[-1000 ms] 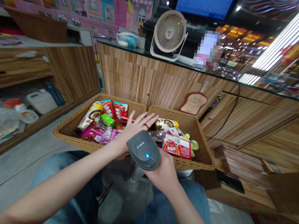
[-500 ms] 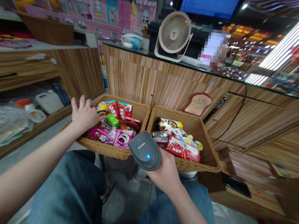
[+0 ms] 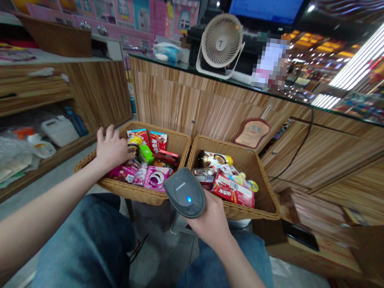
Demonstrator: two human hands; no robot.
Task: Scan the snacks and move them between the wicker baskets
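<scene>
My right hand [image 3: 213,218] is wrapped round the handle of a dark grey barcode scanner [image 3: 185,193], whose blue light glows on top. The scanner's head points over the front rims of two wicker baskets. Over the left side of the left basket [image 3: 181,145] is my left hand [image 3: 111,150], fingers apart and bent, with no item visible in them. Beside its thumb lie a yellow-lidded jar [image 3: 134,144] and a green pack [image 3: 146,154]. Red snack packets [image 3: 158,141] and a pink pack [image 3: 156,177] are in this basket too. The right basket [image 3: 268,192] holds a brown-and-white container [image 3: 215,159] and a red box [image 3: 233,190].
A wooden counter [image 3: 163,93] rises behind the baskets, with a white fan [image 3: 221,41] and a monitor [image 3: 267,3] on top. At left is an open shelf with a spray bottle [image 3: 38,143]. A black phone [image 3: 300,235] lies on cardboard at right.
My left hand has drawn slightly back from the green pack, its fingers more bent. The view has shifted slightly; my right hand still holds the scanner in about the same place.
</scene>
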